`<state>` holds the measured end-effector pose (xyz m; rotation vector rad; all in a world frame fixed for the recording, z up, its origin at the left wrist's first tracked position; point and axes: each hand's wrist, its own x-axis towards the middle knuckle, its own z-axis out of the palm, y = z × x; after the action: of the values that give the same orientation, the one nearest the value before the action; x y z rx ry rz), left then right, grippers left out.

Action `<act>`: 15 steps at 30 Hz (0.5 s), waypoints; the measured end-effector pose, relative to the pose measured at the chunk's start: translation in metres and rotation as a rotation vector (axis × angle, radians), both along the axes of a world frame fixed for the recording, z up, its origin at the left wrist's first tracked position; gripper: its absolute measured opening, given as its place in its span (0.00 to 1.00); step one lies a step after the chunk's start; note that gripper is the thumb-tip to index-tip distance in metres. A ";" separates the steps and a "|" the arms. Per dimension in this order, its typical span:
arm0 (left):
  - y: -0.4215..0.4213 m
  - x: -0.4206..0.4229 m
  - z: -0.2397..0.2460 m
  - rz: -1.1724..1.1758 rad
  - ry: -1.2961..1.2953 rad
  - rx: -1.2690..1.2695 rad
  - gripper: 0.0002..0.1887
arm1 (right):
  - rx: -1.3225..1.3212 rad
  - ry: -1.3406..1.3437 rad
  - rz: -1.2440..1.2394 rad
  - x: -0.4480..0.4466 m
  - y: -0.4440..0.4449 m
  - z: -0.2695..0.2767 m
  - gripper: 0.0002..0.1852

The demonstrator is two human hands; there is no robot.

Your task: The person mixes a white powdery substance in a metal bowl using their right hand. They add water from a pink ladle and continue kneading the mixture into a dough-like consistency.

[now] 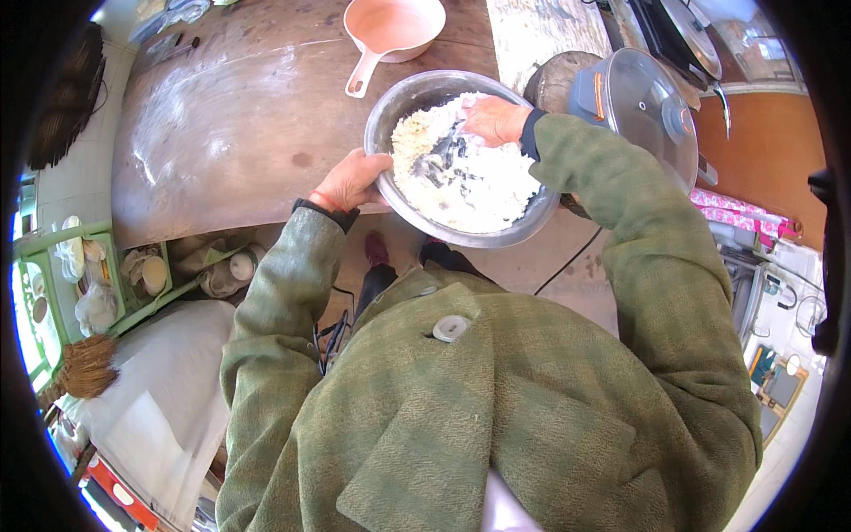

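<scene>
A wide stainless steel bowl [380,126] sits at the table's front edge and holds white flour [495,189]. Along the left inside wall the flour looks yellowish and crumbly [410,136]; dark bare metal shows through in the middle. My left hand [350,178], with a red string at the wrist, grips the bowl's left rim, thumb on top and fingers underneath. Inside the bowl, my right hand [495,121] reaches down into the flour at the upper right. Its fingertips are buried, so whether they close on anything is hidden.
Beyond the bowl stands a pink plastic ladle [392,30] on the flour-dusted wooden table [226,133]. To the right are a round wooden block [552,83] and a blue pot with a glass lid [638,113]. A black cable [572,263] crosses the floor. Green shelving [100,229] is at left.
</scene>
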<state>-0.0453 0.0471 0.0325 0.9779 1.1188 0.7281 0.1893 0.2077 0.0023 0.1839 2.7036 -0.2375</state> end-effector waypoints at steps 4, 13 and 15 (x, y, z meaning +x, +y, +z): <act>0.001 -0.005 -0.009 0.061 -0.127 -0.198 0.14 | -0.116 0.079 0.015 -0.004 -0.023 0.014 0.11; -0.004 -0.002 -0.006 0.182 -0.273 -0.440 0.16 | -0.279 0.340 -0.181 -0.031 -0.020 -0.014 0.14; -0.003 -0.003 -0.006 0.183 -0.265 -0.444 0.16 | -0.250 0.063 -0.227 -0.021 -0.017 -0.010 0.17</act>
<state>-0.0488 0.0438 0.0264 0.3953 1.0812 0.6923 0.1682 0.1908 -0.0079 0.4147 2.6815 -0.6539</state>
